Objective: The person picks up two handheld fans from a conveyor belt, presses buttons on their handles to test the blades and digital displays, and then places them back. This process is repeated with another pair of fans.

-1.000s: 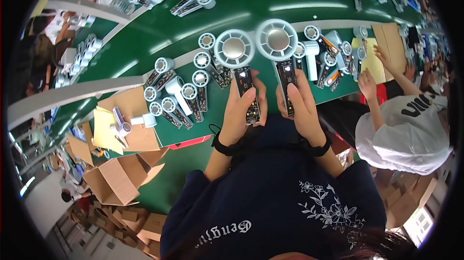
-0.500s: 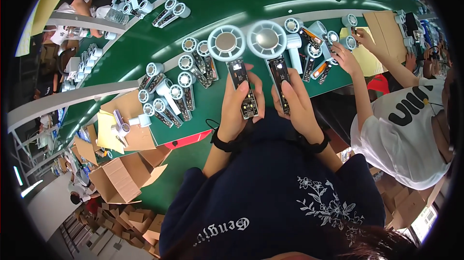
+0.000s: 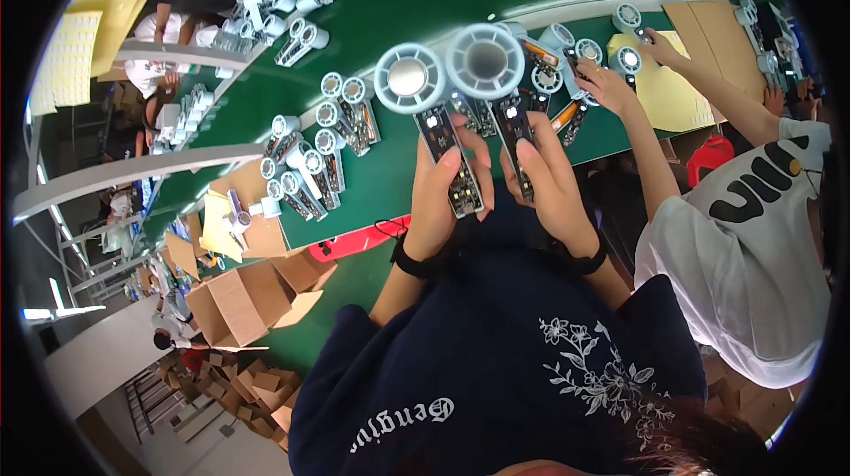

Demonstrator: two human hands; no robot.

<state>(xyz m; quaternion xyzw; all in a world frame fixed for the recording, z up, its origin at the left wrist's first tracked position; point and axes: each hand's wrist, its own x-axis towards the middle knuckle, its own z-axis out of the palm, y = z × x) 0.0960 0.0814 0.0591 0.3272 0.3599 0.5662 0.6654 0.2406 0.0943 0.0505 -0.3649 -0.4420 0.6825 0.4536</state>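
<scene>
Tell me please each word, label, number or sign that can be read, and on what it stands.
Dark shirt: white ornate lettering, upside down in this view; wording not copied here.
White shirt: large black lettering; wording not copied here.
Board in the left hand: marks too small to read.
Board in the right hand: marks too small to read.
</scene>
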